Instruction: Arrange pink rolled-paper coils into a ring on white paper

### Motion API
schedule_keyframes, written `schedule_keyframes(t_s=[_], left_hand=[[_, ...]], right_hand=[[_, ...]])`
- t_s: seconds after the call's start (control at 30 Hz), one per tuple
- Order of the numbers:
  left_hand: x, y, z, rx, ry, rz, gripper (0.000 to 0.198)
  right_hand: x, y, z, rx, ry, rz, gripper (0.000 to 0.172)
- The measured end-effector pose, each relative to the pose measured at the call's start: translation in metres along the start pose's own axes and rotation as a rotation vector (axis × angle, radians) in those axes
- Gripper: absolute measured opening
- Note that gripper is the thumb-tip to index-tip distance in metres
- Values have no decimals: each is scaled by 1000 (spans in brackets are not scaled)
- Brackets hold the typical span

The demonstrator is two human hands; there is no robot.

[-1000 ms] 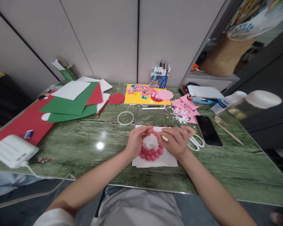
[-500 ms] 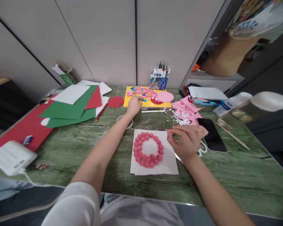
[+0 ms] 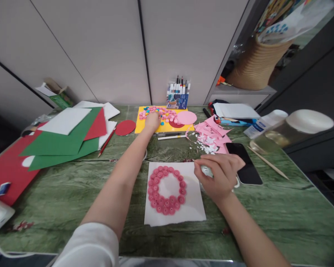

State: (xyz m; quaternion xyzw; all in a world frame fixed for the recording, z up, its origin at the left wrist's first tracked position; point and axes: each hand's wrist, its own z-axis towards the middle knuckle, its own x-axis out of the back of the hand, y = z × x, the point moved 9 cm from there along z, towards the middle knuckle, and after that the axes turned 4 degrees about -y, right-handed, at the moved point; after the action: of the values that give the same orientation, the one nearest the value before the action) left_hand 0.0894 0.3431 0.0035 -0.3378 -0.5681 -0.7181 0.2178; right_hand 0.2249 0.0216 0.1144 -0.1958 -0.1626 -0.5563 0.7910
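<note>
A white sheet (image 3: 192, 209) lies in front of me with a ring of pink paper rosettes (image 3: 167, 190) on it. My left hand (image 3: 152, 121) reaches far forward onto the yellow card (image 3: 144, 128), its fingers curled down among several loose pink and blue rosettes (image 3: 163, 113); what it holds is hidden. My right hand (image 3: 219, 174) hovers at the sheet's upper right corner with fingers curled and pinched together, over the scissors. A pink paper disc (image 3: 186, 117) rests on the yellow card.
Green, red and white card sheets (image 3: 64, 139) are stacked at left. A marker box (image 3: 177, 96) stands at the wall. Pink scraps (image 3: 211, 133), a black phone (image 3: 245, 167), a wooden stick (image 3: 267, 162), a clear jar (image 3: 297, 128) and a woven basket (image 3: 256, 65) are at right.
My left hand left the rosette ring and reached forward to the yellow card. My right hand drew back to the sheet's right corner. The view shifted, so the sheet sits lower.
</note>
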Motion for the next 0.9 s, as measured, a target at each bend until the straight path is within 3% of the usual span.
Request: schedule_keyframes(t_s=[0.1,0.17,0.33,0.4,0.5,0.6,0.9], left_hand=[[14,11,-14,-1,36,-152,23],[21,21,-37,-6,29,-279,30],[15,46,-139,-3,-181,-601,33],[-2,48,-186,134,-382,-979,33],[-9,45,-232,253,-450,-1137,31],[-6,38,-247,231,-403,-1083,31],[-4,34,-249,151,-393,-925,31]], right_hand=[[-5,5,-1,-59,-32,40,12],[-9,10,-2,-144,-78,113,8],[-31,15,-10,-362,-282,366,7],[-41,9,-16,-400,-370,446,8],[-55,-2,-24,-414,-461,548,8],[-64,-13,-30,-394,-529,598,6],[-77,-21,-39,-342,-619,580,5]])
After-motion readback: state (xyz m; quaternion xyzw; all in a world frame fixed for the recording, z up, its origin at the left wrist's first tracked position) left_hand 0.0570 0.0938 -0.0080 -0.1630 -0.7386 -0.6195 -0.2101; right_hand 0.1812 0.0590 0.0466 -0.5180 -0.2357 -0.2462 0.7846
